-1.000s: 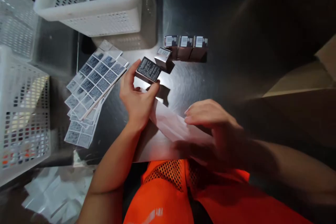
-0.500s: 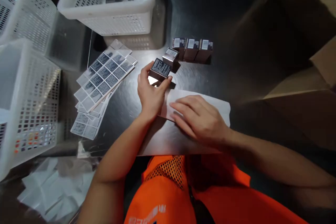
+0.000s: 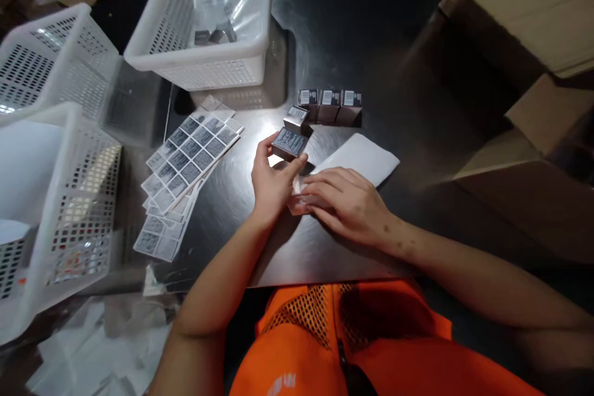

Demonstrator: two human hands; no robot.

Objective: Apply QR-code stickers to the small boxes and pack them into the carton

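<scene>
My left hand grips a small dark box with a printed label on its top face, held just above the metal table. My right hand lies palm down on the near end of a white sheet, fingers pointing left toward the box. Behind the held box another small box leans against a row of three upright boxes with barcode labels. Fanned sheets of printed labels lie left of my left hand.
A white perforated basket holding a plastic bag and small boxes stands at the back. Two more white baskets sit at the left. Cardboard cartons fill the right side. Crumpled white backing paper lies at the lower left.
My right hand slid in over the white sheet and now presses on its near end. My left hand kept hold of the dark box. The view tilted upward, showing more of the baskets.
</scene>
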